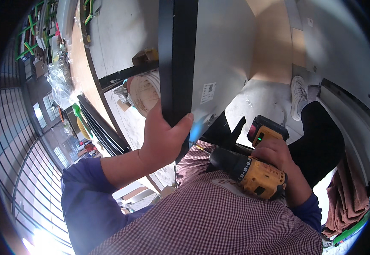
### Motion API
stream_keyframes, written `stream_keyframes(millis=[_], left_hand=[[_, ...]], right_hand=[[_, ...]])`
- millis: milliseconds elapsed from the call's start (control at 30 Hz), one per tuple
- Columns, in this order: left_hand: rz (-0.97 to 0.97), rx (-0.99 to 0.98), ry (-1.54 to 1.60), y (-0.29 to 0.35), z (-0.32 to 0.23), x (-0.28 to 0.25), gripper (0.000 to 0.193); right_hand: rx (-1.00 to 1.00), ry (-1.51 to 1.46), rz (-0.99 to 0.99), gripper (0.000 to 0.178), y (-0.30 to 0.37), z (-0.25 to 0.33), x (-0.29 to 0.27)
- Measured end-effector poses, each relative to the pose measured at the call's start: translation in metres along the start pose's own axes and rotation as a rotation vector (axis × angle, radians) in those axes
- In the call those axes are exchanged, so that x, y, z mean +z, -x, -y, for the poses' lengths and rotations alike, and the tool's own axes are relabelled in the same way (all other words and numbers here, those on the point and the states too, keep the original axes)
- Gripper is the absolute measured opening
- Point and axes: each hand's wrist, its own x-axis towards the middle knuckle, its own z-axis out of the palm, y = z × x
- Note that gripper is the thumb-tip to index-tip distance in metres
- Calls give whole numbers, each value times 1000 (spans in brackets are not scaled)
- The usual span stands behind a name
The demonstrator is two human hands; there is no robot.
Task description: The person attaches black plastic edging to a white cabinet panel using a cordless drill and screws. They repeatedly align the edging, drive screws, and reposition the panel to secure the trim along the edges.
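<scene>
The upper end of a tall panel (pixel 225 42) is cut off by the top edge of the frame, and its lower corner, at the centre, is blurred by a blue glare. By the left hand (pixel 161 136) the panel's black edge (pixel 178 55) is grasped; the thumb is laid over the near side, while most of the fingers are hidden behind it. The handle of a drill (pixel 261 178), right of centre low in the frame, is clenched in the right hand (pixel 274 153), by which the grip and trigger are mostly covered. The drill's thin bit (pixel 200 148) is pointed toward the panel's lower corner; whether the two are touching cannot be made out.

The panel is flat, smooth and grey. The drill is formed of yellow and black casing, with a blocky battery (pixel 266 129) and a rounded chuck. A finely checked apron (pixel 210 212) is spread across the bottom, and a folded brown cloth (pixel 346 195) is seen at lower right. At upper left, crumpled clear plastic (pixel 60 83) is heaped.

Two hands, one drill, one white label (pixel 208 93) on the panel and one pale shoe (pixel 298 95) at upper right are counted; the black strips (pixel 102 125) at left are overlapped too closely for counting.
</scene>
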Motion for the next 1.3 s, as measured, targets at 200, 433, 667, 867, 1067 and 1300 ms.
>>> stream_keyframes(millis=[200,433,667,867,1067,1300], left_hand=[[2,-24,21,-1,3,-2,33],[13,-5,60,-3,6,-2,32],[16,-54,66,-3,7,-4,29],[2,-36,82,-3,10,-5,28],[-19,9,82,-4,13,-5,26],[-10,-7,113,-3,14,-5,25]], right_hand=[[-21,48,11,22,-6,3,-2],[-46,67,24,23,-10,2,-4],[-46,70,40,24,-12,1,-6],[-52,66,54,25,-14,0,-6],[-57,67,61,25,-17,1,-5],[-55,83,68,26,-18,1,-6]])
